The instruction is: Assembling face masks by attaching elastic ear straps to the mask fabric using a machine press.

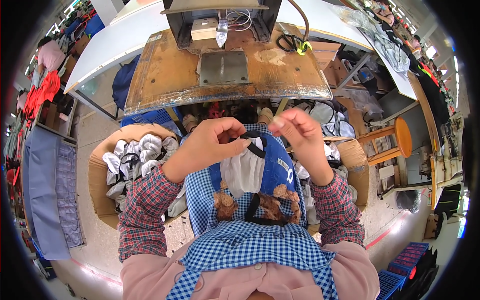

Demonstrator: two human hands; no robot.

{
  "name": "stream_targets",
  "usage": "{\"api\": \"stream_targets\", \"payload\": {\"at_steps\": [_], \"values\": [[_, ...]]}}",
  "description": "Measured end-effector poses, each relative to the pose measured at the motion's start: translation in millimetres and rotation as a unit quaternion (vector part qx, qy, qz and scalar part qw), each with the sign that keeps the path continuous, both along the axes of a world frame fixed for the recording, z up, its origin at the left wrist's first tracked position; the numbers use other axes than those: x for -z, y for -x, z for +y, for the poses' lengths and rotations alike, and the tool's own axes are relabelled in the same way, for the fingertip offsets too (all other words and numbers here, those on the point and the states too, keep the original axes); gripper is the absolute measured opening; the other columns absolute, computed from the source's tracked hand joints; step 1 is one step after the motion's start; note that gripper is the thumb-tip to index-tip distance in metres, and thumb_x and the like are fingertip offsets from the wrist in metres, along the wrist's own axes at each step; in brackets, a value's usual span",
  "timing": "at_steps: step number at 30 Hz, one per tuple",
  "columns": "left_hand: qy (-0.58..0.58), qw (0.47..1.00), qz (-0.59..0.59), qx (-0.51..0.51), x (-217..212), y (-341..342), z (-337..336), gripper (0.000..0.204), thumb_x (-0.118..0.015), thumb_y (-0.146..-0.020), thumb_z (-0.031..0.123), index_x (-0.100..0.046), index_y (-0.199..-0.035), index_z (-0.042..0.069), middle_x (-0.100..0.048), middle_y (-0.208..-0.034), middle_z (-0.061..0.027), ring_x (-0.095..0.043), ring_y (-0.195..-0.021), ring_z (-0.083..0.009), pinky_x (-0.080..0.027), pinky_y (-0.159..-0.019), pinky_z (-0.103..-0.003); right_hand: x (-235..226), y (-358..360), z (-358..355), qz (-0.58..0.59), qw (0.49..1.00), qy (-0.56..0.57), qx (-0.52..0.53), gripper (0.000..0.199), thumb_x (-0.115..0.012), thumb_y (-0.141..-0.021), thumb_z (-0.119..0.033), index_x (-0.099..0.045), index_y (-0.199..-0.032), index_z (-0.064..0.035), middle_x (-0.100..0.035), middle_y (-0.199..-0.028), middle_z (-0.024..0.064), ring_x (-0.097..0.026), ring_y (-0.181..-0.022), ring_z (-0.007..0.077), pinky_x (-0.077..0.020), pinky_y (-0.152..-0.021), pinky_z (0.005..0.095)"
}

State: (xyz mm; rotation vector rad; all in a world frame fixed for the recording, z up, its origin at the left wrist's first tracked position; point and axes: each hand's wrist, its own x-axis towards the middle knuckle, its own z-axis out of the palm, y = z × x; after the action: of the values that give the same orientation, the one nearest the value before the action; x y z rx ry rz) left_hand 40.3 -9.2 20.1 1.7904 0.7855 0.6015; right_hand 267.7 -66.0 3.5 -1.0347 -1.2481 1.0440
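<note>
Above my lap, my left hand [215, 142] pinches the black-trimmed edge of a small white fabric piece [242, 172]. The thin white cloth hangs down from its curved black binding [256, 150]. Just to the right, my right hand [298, 136] is raised with thumb and forefinger pressed together close to the binding's upper end. Whatever lies between those fingertips is too small or hidden to make out. Beneath the cloth, my blue checked apron [215, 200] covers my lap, with a blue printed panel and a black strip on it.
A worn wooden machine table [170, 75] with a metal plate [223, 68] stands ahead. Black-handled scissors [287, 43] lie on its right side. Cardboard boxes of white, black-trimmed pieces flank me, the left box [100, 175] nearest. A wooden stool [401, 137] stands at right.
</note>
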Motion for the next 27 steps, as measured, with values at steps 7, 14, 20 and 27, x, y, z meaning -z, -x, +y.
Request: {"api": "stream_targets", "payload": {"at_steps": [7,14,20,27], "values": [[0.029,0.999,0.006,0.02,-2.5,-2.0,2.8,0.03,-0.073,-0.084,0.021,-0.062,-0.1,-0.003,-0.058,-0.081,0.0017,-0.048,-0.069,-0.0036,-0.042,-0.06,-0.021,-1.1,10.4,-2.8,-0.121,0.992,-0.034,-0.033,0.008,-0.064,-0.092,-0.008,-0.06,-0.093,-0.0012,-0.062,-0.082,-0.0005,-0.059,-0.074,0.0061,-0.0489,-0.066,0.0215],[0.045,0.999,0.01,-0.004,-1.5,2.5,11.8,0.029,-0.072,-0.084,0.021,-0.063,-0.098,-0.003,-0.059,-0.08,0.0021,-0.051,-0.071,-0.0029,-0.043,-0.061,-0.02,5.4,5.3,12.1,0.058,0.997,-0.009,-0.058,0.015,-0.055,-0.099,-0.018,-0.053,-0.094,-0.004,-0.059,-0.077,-0.0005,-0.056,-0.074,0.0062,-0.0459,-0.07,0.0214],[0.04,0.999,0.012,-0.006,-5.6,8.1,21.3,0.028,-0.072,-0.085,0.021,-0.062,-0.096,-0.003,-0.059,-0.079,0.0021,-0.051,-0.071,-0.003,-0.044,-0.062,-0.02,6.4,22.4,18.0,0.051,0.997,-0.011,-0.056,0.016,-0.065,-0.092,-0.007,-0.062,-0.106,-0.0011,-0.065,-0.091,0.0027,-0.06,-0.08,0.0073,-0.0485,-0.073,0.0213],[0.052,0.999,-0.005,-0.004,-4.4,10.1,29.8,0.023,-0.072,-0.086,0.019,-0.063,-0.095,0.0,-0.054,-0.078,0.0072,-0.046,-0.07,0.0001,-0.038,-0.06,-0.017,10.3,27.3,31.8,-0.09,0.992,-0.078,-0.025,0.009,-0.063,-0.093,-0.008,-0.061,-0.095,0.0001,-0.06,-0.083,0.0007,-0.056,-0.072,0.0062,-0.0471,-0.063,0.022]]}}
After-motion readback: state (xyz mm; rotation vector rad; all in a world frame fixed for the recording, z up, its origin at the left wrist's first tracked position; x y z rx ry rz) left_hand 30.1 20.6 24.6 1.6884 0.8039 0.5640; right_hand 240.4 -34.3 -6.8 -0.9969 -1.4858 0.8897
